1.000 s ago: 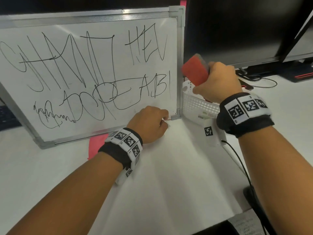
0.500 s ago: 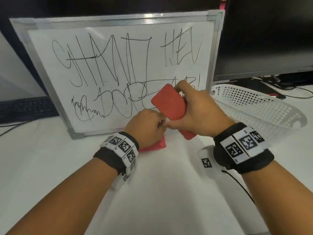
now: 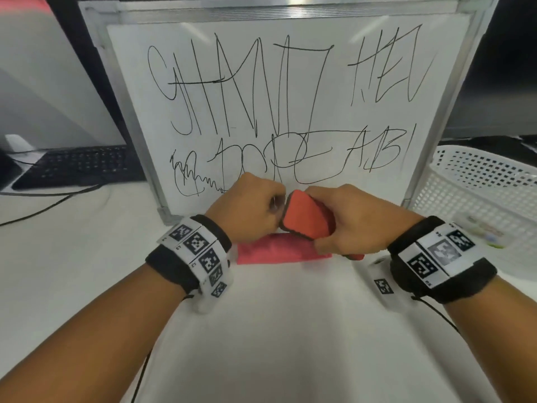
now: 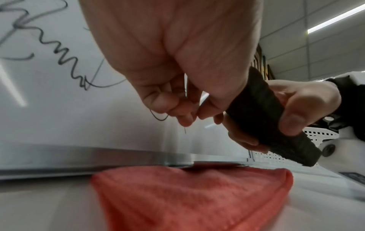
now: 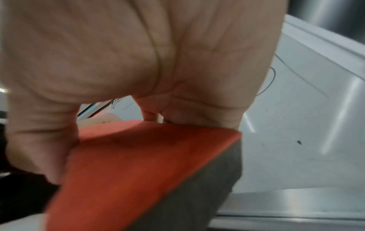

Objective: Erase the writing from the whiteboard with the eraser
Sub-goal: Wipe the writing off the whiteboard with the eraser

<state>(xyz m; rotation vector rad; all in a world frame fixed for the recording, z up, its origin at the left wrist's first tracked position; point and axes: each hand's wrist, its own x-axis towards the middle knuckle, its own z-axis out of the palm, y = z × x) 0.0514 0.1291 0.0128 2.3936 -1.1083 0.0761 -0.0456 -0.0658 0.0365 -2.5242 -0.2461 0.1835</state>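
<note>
The whiteboard (image 3: 290, 33) leans upright behind my hands, covered in black scribbled writing. My right hand (image 3: 328, 207) grips the eraser (image 3: 305, 222), red on top with a dark felt face (image 4: 262, 112), just in front of the board's lower edge and clear of the surface. My left hand (image 3: 274, 203) is right beside it, fingers curled. Its thumb and forefinger (image 4: 205, 109) meet next to the eraser's upper corner; I cannot tell whether they pinch anything. The right wrist view shows the eraser (image 5: 138, 164) under my palm, with the board (image 5: 296, 125) to its right.
A folded pink cloth (image 3: 270, 253) lies on the white table beneath both hands, against the board's frame. A white perforated basket (image 3: 479, 199) stands at the right. A black keyboard (image 3: 78, 167) sits left of the board, dark monitors behind.
My right hand carried the eraser from over the basket down to the board's lower middle. My left hand left the board's bottom corner and met the eraser. The head view swung right.
</note>
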